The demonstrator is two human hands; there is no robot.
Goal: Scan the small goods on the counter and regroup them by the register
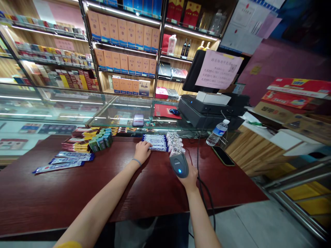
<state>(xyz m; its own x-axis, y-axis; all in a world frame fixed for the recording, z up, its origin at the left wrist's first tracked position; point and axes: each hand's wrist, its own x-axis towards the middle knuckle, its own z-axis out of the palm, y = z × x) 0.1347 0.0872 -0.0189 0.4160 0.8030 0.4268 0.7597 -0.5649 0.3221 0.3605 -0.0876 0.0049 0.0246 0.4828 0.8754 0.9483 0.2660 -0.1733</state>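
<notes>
A dark grey, rounded plastic handheld scanner [179, 164], its blue light lit, is gripped in the right hand [191, 177]. Slim blue-and-white packets [157, 142] are laid side by side on the table [155, 186], touched at their left ends by the left hand [142, 151].

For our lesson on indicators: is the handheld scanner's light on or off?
On: a blue light glows on the scanner in the right hand.

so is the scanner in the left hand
No, the right hand holds the scanner, while the left hand is at the row of blue-and-white packets.
</notes>
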